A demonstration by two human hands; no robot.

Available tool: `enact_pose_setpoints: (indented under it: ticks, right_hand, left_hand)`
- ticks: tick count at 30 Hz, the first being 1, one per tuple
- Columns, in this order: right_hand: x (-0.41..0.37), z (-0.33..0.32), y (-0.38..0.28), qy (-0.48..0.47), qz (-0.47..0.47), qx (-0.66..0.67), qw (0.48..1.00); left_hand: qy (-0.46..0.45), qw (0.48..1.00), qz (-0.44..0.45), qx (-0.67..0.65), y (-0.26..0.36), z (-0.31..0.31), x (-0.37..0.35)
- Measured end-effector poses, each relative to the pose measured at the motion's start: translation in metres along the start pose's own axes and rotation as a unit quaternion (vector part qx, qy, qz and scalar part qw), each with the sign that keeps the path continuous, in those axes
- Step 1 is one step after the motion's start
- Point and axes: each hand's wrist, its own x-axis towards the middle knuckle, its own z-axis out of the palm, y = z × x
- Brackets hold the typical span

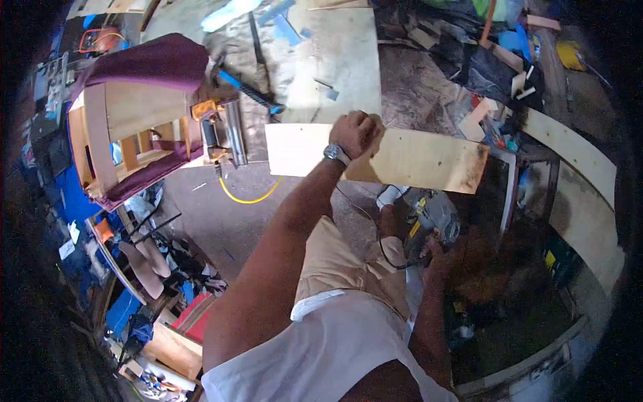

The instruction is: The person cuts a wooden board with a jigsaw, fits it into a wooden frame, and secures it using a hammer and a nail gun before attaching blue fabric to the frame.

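Pale plywood board [415,161], long and rectangular with a darker, scorched-looking right end, is held out level in front of the person, above the grey concrete floor [221,221]. The left hand [355,132] is closed in a fist over the board's upper edge, near its middle, and a silver wristwatch [336,153] sits on that wrist. Lower and to the right, in shadow, the right hand [439,258] is wrapped around the rear of a grey and yellow power tool [429,224], just below the board. A thin black cord [378,241] loops from the tool across the person's tan shorts.

To the left stands a bare wooden chair frame [134,127] draped with maroon fabric, touching a metal tool with an orange body [214,127]. A yellow hose [251,197] curves on the floor under the board's left end. A larger plywood sheet [341,60] lies beyond the left hand, and a curved plywood strip [576,154] runs along the right side.
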Motion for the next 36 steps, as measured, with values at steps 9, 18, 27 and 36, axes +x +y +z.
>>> enact_pose_setpoints:
  ticks: [9, 18, 27, 36]
  right_hand:
    - [0.002, 0.019, 0.008, -0.024, -0.020, -0.144, 0.989]
    - [-0.003, 0.070, -0.047, -0.015, 0.022, 0.088, 0.996]
    - [0.004, 0.078, -0.044, -0.082, 0.024, 0.053, 0.995]
    - [-0.010, 0.101, -0.048, -0.077, 0.018, 0.104, 0.991]
  left_hand:
    - [0.002, 0.998, 0.011, 0.064, -0.031, -0.010, 0.029]
    - [0.059, 0.973, -0.187, 0.124, -0.002, -0.030, -0.072]
    - [0.043, 0.983, -0.137, 0.114, -0.028, -0.028, -0.065]
    - [-0.026, 0.985, -0.139, 0.100, -0.032, -0.034, -0.064]
